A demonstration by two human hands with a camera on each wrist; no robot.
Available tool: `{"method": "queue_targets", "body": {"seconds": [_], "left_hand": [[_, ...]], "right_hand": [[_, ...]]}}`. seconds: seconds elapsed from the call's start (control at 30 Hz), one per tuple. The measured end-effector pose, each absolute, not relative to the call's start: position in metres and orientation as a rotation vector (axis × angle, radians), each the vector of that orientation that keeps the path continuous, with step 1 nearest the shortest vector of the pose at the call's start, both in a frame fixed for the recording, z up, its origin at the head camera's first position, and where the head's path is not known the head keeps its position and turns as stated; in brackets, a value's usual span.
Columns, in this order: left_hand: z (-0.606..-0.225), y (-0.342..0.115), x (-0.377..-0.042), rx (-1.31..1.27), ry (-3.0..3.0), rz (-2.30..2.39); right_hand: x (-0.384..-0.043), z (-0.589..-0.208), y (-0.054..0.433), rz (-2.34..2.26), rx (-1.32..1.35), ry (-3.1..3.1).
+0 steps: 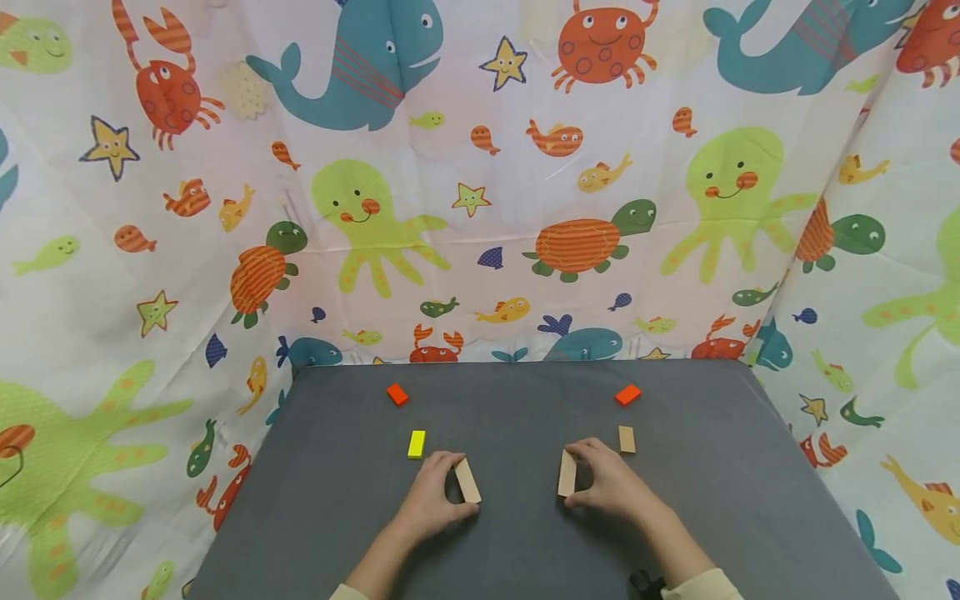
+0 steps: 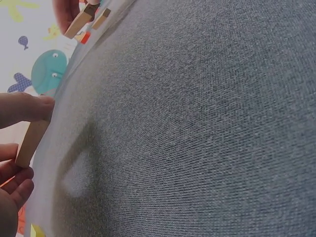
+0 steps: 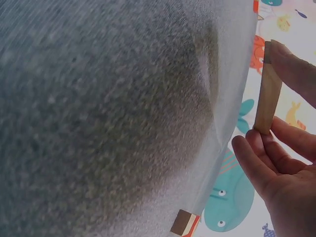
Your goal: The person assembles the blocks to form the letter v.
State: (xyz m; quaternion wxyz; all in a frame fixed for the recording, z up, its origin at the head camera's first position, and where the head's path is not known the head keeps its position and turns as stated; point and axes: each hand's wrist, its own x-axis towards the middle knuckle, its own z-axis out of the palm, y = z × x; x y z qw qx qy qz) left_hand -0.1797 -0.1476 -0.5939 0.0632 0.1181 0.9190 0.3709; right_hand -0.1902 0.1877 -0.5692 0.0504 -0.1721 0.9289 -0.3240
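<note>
My left hand [image 1: 435, 497] pinches a plain wooden block [image 1: 467, 481] by its two ends, thumb at the near end and fingers at the far end. In the left wrist view this wooden block [image 2: 33, 136] shows between thumb and fingertips, over the grey cloth. Across from it, my right hand [image 1: 606, 483] grips a second wooden block [image 1: 567, 473] end to end in the same way. The right wrist view shows that block [image 3: 269, 89] held between thumb and fingers, its long side facing the camera. A gap of grey cloth separates the two blocks.
A yellow block [image 1: 416, 444] lies just beyond my left hand, with a red block [image 1: 397, 394] farther back. Beyond my right hand lie a small wooden block [image 1: 627, 439] and another red block [image 1: 627, 394]. The grey table [image 1: 517, 400] ends at a patterned curtain [image 1: 465, 150].
</note>
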Motion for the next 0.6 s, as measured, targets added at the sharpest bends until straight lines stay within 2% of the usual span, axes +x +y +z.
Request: {"method": "queue_targets", "body": {"seconds": [0.6], "left_hand": [[-0.597, -0.127, -0.185, 0.408, 2.764, 1.101]], "right_hand": [[-0.191, -0.573, 0.168, -1.038, -0.601, 2.792]]}}
